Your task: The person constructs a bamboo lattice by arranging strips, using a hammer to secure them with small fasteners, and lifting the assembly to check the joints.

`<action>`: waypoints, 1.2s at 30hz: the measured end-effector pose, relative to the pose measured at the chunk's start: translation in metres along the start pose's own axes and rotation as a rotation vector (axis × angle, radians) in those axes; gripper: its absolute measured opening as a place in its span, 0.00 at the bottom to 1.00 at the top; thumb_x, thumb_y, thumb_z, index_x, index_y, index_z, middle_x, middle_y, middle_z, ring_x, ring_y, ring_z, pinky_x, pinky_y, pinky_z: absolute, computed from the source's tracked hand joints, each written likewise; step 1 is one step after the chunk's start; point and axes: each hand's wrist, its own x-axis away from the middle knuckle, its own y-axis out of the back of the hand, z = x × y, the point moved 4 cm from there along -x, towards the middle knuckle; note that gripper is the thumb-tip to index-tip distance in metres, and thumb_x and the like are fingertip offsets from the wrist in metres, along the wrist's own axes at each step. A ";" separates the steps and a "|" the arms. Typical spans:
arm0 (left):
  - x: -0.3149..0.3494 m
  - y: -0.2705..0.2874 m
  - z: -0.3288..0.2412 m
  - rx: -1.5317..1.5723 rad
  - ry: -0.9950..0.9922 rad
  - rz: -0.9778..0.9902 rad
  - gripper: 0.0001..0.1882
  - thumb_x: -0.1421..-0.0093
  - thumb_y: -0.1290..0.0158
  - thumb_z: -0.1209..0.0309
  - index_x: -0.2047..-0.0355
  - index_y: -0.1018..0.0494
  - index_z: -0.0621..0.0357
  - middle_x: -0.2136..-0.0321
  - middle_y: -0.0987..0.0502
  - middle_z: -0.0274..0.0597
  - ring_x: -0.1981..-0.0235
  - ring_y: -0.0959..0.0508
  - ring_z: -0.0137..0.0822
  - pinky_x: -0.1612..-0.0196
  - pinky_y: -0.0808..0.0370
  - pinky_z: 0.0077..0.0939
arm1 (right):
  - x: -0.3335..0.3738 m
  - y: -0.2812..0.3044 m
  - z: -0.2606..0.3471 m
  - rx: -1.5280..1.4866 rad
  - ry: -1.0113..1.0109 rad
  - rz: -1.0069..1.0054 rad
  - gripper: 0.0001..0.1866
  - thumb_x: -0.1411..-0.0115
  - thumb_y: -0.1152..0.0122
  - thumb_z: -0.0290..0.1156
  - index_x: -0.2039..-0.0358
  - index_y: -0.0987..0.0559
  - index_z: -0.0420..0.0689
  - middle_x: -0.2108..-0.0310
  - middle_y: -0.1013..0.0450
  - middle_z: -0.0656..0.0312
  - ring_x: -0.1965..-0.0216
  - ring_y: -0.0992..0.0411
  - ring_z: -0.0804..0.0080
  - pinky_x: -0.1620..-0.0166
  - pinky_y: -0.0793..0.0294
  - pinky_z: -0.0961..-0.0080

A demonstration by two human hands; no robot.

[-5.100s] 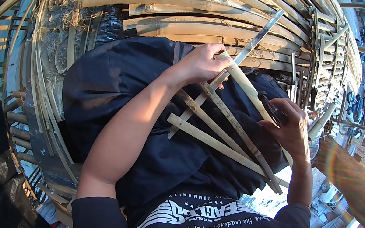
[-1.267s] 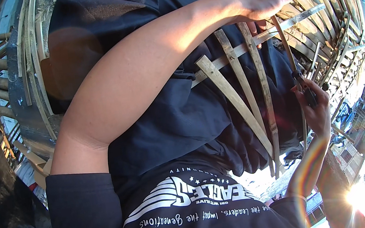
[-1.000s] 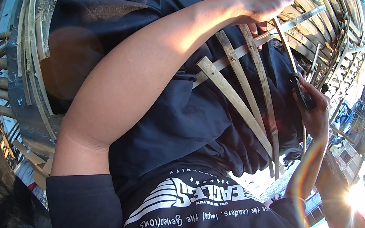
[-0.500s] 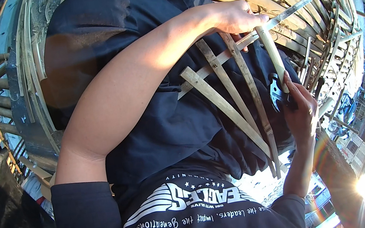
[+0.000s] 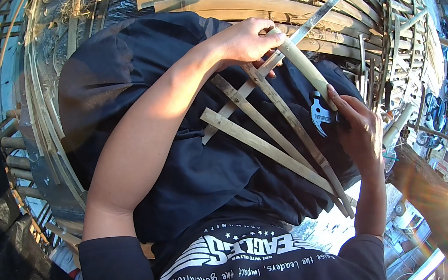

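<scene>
A fan of several split bamboo slats (image 5: 277,91) lies across my lap, crossed by one long thin bamboo strip (image 5: 324,14) that slants up to the right. My left hand (image 5: 252,40) is closed at the crossing, pinching the upper end of the rightmost slat (image 5: 305,64) against that strip. Along this slat's lower end press the thumb and finger of my right hand (image 5: 359,134). A claw hammer (image 5: 319,111) sits at the same hand, its metal head showing; its handle is hidden by the palm. The other slats converge near my waist.
Long bamboo poles (image 5: 227,3) stretch behind my knees, curving round to a bamboo lattice (image 5: 401,26) at the right. More bamboo strips (image 5: 44,120) stand at the left. Low sun glares at the lower right.
The whole view has shifted, so both hands and the bamboo fan appear farther left. Both hands keep their hold on the rightmost slat, which leans slightly more.
</scene>
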 end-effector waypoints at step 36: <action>0.005 -0.004 -0.005 0.009 0.071 -0.078 0.19 0.27 0.54 0.58 0.54 0.30 0.65 0.64 0.26 0.41 0.68 0.17 0.31 0.66 0.20 0.24 | -0.017 -0.002 0.024 -0.266 -0.059 -0.324 0.25 0.39 0.37 0.23 0.40 0.29 0.45 0.59 0.21 0.49 0.63 0.20 0.49 0.64 0.20 0.61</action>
